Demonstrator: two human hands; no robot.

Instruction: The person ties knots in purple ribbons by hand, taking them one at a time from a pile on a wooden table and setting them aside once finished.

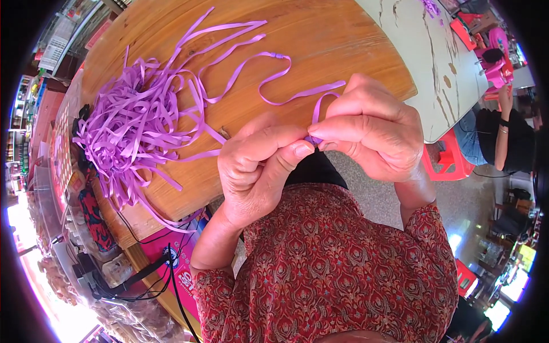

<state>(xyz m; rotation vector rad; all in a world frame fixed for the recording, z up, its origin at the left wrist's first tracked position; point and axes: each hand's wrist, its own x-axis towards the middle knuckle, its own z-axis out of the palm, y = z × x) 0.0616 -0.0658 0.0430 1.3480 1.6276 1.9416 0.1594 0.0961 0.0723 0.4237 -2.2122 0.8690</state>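
Observation:
My left hand [260,163] and my right hand [374,128] meet fingertip to fingertip in front of my chest, just off the table's near edge. Both pinch a purple ribbon [318,108], which loops up from between the fingertips. A small darker purple piece [312,139] shows where they meet; its exact shape is mostly hidden by the fingers. On the wooden table [343,40], a large tangled heap of purple ribbons [137,114] lies to the left. One strand runs from the heap toward my right hand, with a small dark purple piece [277,55] partway along it.
A white marbled table [429,57] adjoins on the right, with a red stool [449,160] below it. Another person [514,134] sits beyond, an arm raised toward pink things. Black cables [166,274] and a pink package [186,268] lie at the lower left.

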